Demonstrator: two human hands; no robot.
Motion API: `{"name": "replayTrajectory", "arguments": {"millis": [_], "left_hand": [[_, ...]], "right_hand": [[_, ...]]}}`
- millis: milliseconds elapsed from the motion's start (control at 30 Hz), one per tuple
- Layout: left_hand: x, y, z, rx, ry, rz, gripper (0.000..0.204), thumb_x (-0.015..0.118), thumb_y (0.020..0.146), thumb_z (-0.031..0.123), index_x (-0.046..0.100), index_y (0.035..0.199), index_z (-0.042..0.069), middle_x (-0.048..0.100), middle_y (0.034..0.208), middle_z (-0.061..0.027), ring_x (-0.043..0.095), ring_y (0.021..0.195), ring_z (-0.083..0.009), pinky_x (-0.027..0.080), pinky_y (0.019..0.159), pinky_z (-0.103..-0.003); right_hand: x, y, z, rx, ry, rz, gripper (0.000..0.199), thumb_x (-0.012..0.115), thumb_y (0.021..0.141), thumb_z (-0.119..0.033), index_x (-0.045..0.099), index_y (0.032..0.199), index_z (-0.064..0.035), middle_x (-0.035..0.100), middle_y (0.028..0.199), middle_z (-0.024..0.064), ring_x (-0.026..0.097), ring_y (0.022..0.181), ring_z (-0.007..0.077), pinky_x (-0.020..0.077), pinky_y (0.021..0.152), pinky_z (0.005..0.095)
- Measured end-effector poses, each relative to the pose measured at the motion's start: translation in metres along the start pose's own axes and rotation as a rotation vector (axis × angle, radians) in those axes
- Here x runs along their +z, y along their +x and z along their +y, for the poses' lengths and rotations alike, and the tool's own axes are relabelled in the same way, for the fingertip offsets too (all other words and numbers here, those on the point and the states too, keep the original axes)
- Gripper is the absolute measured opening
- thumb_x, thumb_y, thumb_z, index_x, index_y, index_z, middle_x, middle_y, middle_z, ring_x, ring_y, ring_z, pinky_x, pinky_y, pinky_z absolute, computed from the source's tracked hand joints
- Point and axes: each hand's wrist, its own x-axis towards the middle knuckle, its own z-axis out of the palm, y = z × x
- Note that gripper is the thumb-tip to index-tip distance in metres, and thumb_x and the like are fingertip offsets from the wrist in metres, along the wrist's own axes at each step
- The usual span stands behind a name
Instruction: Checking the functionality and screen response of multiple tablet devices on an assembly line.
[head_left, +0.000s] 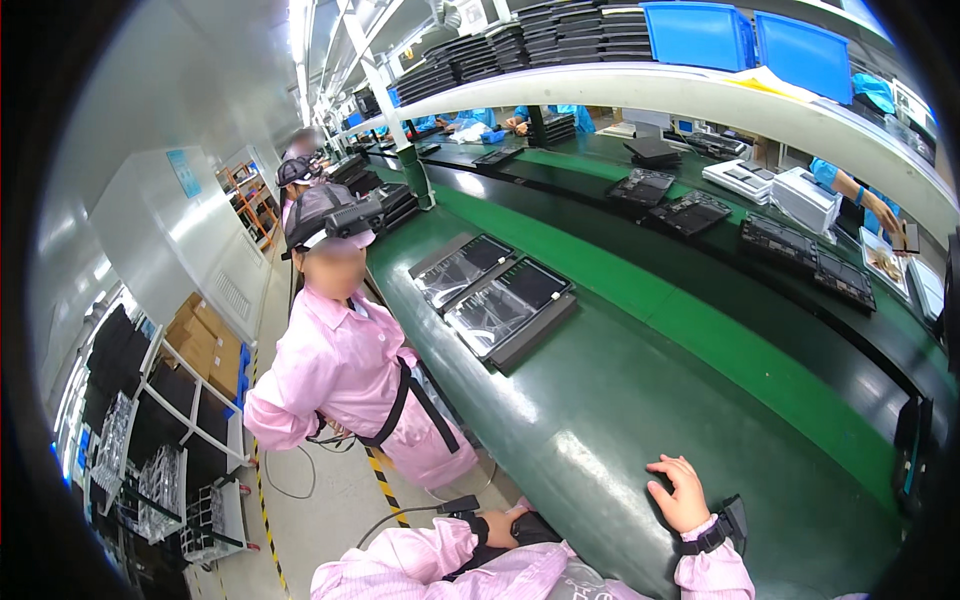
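Note:
My right hand (pixel 683 495) rests on the green workbench (pixel 600 400) near its front edge. Its fingers are loosely stretched out, the thumb stands apart, and nothing is in it. Low at my lap, off the bench, is my left hand (pixel 499 527), beside a piece of black material (pixel 537 528); its fingers are mostly hidden. Both wrists carry black straps with small dark devices. Farther up the bench, two flat dark panels, one nearer (pixel 508 308) and one farther (pixel 463 270), lie side by side under clear film, out of reach of both hands.
A person in pink (pixel 345 340) stands at the bench to my left. A dark conveyor (pixel 700 255) carries opened laptop bases (pixel 690 212). Across it, another person's hand (pixel 880 212) works by a white tray. Blue bins (pixel 700 35) sit on the overhead shelf (pixel 600 85).

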Motion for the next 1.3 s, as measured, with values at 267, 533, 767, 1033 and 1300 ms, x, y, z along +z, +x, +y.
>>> {"name": "replayTrajectory", "arguments": {"millis": [267, 533, 767, 1033, 1300], "left_hand": [[-0.014, -0.021, -0.001, -0.092, 0.024, 0.014, 0.1, 0.073, 0.062, 0.051, 0.04, 0.148, 0.013, 0.065, 0.121, -0.0259, 0.064, 0.109, -0.0412, 0.05, 0.096, -0.045], [-0.044, -0.038, 0.017, -0.091, 0.071, -0.009, 0.096, 0.07, 0.064, 0.053, 0.046, 0.144, 0.006, 0.067, 0.113, -0.0283, 0.067, 0.102, -0.0413, 0.052, 0.091, -0.046], [-0.084, -0.059, 0.05, -0.016, 0.402, -0.104, 0.049, 0.063, 0.076, 0.034, 0.068, 0.115, 0.004, 0.07, 0.097, -0.0256, 0.069, 0.092, -0.0403, 0.055, 0.084, -0.048], [-0.063, -0.06, 0.036, -0.114, 0.398, -0.022, 0.038, 0.061, 0.079, 0.035, 0.075, 0.091, 0.002, 0.071, 0.087, -0.0244, 0.071, 0.084, -0.04, 0.057, 0.074, -0.05], [0.001, -0.037, 0.007, -0.205, 0.353, 0.023, 0.039, 0.065, 0.082, 0.035, 0.075, 0.098, 0.002, 0.072, 0.098, -0.0214, 0.071, 0.094, -0.0381, 0.057, 0.079, -0.047]], "right_hand": [[0.0, -0.002, 0.0, 0.006, 0.009, 0.0, 0.03, 0.072, 0.082, -0.017, 0.067, 0.11, -0.0072, 0.069, 0.11, 0.0146, 0.057, 0.122, 0.0342, 0.0332, 0.112, 0.0514], [0.0, -0.002, 0.001, 0.0, 0.013, 0.005, 0.028, 0.071, 0.083, -0.018, 0.068, 0.109, -0.0071, 0.069, 0.11, 0.0131, 0.057, 0.122, 0.0335, 0.0344, 0.111, 0.0508], [0.001, 0.0, 0.001, 0.006, 0.005, 0.005, 0.028, 0.071, 0.083, -0.018, 0.068, 0.109, -0.0069, 0.069, 0.11, 0.0136, 0.057, 0.121, 0.0335, 0.0342, 0.111, 0.0509], [0.001, 0.002, -0.006, 0.024, -0.005, -0.009, 0.027, 0.07, 0.082, -0.014, 0.068, 0.108, -0.0059, 0.068, 0.11, 0.0137, 0.057, 0.121, 0.0349, 0.0335, 0.112, 0.0518], [0.0, 0.003, -0.011, 0.062, 0.014, -0.023, 0.027, 0.068, 0.082, -0.011, 0.067, 0.108, -0.0057, 0.068, 0.111, 0.0139, 0.056, 0.122, 0.0347, 0.0321, 0.114, 0.0509]]}}
